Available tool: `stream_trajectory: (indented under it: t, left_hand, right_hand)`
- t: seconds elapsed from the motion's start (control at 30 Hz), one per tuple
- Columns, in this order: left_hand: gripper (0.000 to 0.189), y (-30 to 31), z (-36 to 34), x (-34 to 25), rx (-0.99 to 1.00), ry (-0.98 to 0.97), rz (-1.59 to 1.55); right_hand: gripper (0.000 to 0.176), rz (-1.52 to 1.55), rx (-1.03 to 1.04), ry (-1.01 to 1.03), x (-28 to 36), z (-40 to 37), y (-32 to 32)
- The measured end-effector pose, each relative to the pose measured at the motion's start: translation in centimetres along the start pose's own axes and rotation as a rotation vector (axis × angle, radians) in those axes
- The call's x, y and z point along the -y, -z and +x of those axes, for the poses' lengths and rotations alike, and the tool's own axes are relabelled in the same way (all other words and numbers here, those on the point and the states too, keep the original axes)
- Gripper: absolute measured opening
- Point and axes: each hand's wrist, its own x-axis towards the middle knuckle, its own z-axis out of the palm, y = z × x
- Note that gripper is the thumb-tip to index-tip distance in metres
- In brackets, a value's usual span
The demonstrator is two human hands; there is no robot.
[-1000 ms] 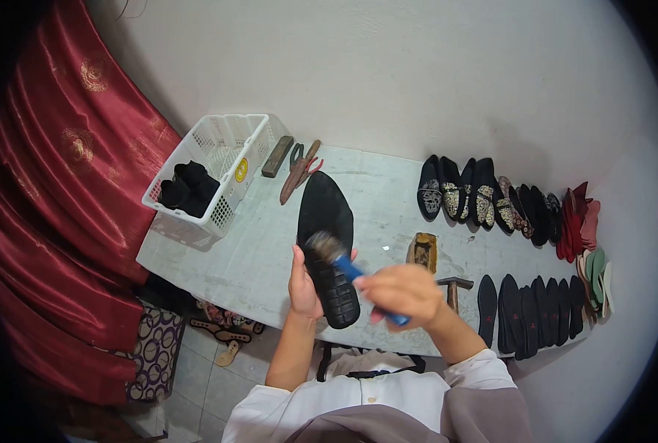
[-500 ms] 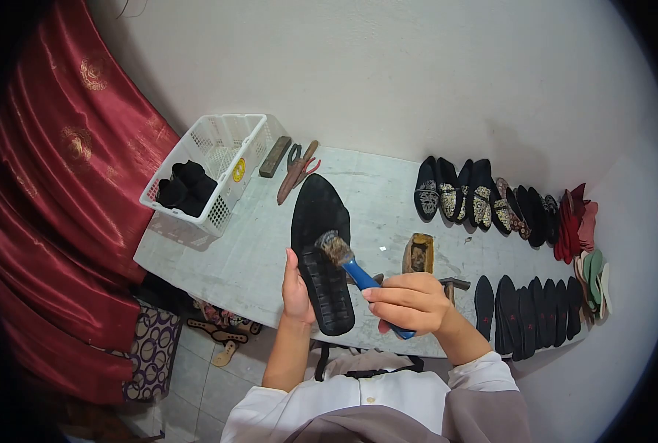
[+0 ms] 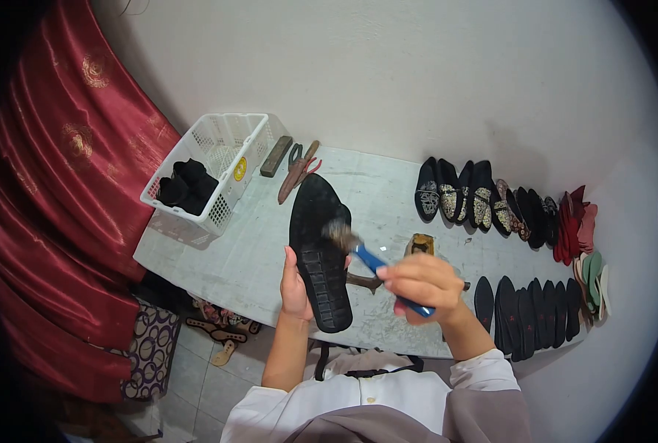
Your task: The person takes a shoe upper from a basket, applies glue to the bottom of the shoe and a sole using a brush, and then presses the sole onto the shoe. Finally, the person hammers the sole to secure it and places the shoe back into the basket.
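Left hand (image 3: 296, 292) cups the sole (image 3: 315, 210) with curled fingers; right hand (image 3: 426, 284) grips the brush (image 3: 371, 257), its bristles (image 3: 340, 235) (blurred) over the sole. Stroke evenly, edges included.

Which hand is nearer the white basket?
Left. The left hand, holding the black sole, is to the right of the white basket; the right hand, holding the blue-handled brush, is farther right, beyond the sole.
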Motion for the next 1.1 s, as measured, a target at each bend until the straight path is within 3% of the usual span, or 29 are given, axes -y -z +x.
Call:
stream_trajectory:
  t: [0.07,0.27,0.4,0.47,0.67,0.77,0.83,0.97,1.1]
  left_hand:
    - [0.065,-2.0,-0.2,-0.1,-0.144,-0.010,0.068]
    - [0.073,0.5,0.1,-0.1,-0.145,-0.027,0.106]
    - [0.072,-0.2,-0.4,0.0,-0.214,-0.043,0.133]
    - [0.072,-0.8,-0.3,0.4,-0.268,-0.084,0.136]
    - [0.069,-1.7,-0.2,0.1,-0.284,-0.141,0.190]
    - [0.059,-0.9,-0.9,0.4,-0.152,-0.134,0.160]
    - [0.059,-0.9,-1.0,0.8,-0.165,-0.156,0.162]
    - [0.064,-0.8,-0.4,0.6,-0.283,-0.236,0.138]
    - [0.060,-0.9,-0.5,-0.2,-0.251,-0.265,0.085]
  right_hand:
    - [0.027,-0.068,-0.023,0.005,-0.2,0.2,-0.2]
    - [0.026,0.074,0.081,0.006,1.2,-0.6,-0.5]
    - [0.025,-0.099,0.026,0.143,0.5,0.4,-0.9]
    - [0.025,-0.136,0.036,0.095,0.5,0.5,-0.6]
    - [0.025,-0.008,0.048,0.126,1.5,-0.5,-1.3]
    - [0.023,-0.086,0.009,0.137,0.7,0.6,-1.4]
    - [0.022,-0.104,-0.018,0.130,0.4,0.7,-1.7]
    - [0.021,-0.004,0.105,0.085,1.8,-0.5,-1.8]
    - [0.026,0.099,0.164,0.022,1.8,-1.3,-1.8]
